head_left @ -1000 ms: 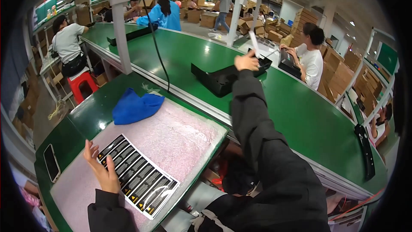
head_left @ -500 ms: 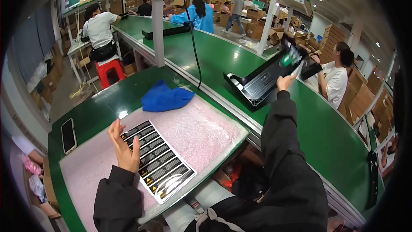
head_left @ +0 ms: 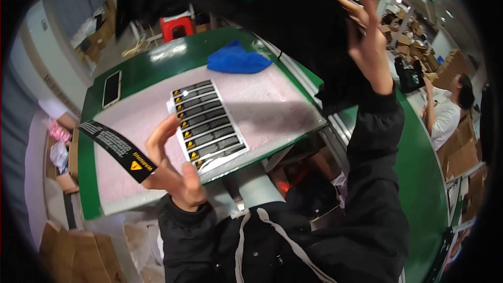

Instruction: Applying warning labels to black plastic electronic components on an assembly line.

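Left hand: thumb and index apart, curled; black label strip extends leftward from outer fingers, pinched or merely adhering, cannot tell. Right hand: fingers gripping right end of raised, blurred black panel.

Black, with yellow triangle and pale print, on the long curved label strip. Striped in black and white, with a column of yellow marks, on the rectangular label sheet. Black, with green patch, on the large blurred panel. Pale pink on the broad flat pad, plain blue on the crumpled cloth, green on the glossy desk, red on the plastic stool.
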